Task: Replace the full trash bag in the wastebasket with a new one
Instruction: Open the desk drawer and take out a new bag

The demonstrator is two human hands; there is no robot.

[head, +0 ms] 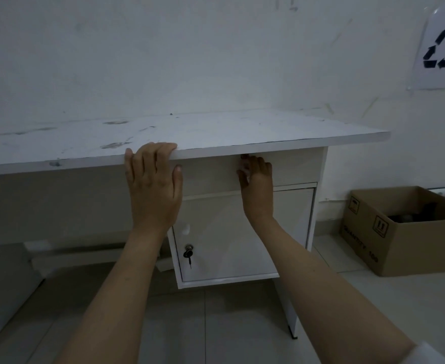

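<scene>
My left hand [153,185] lies flat, fingers straight, against the front edge of the white surface [216,132], fingertips on top. My right hand [256,179] has its fingers curled at the top lip of the drawer [289,169] under that edge. Below is a smooth cabinet door [229,232] with a key [188,254] in the lock. No wastebasket or bag visible; farther right, a cardboard box [405,240] sits on the tiled floor, recycling sign [440,48] on the wall.

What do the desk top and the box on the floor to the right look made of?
Desk top: likely white laminated board, matte, scuffed with dark smudges, its front edge thin and flat. Box: brown corrugated cardboard, flaps open, with black printed handling symbols on its side.
</scene>
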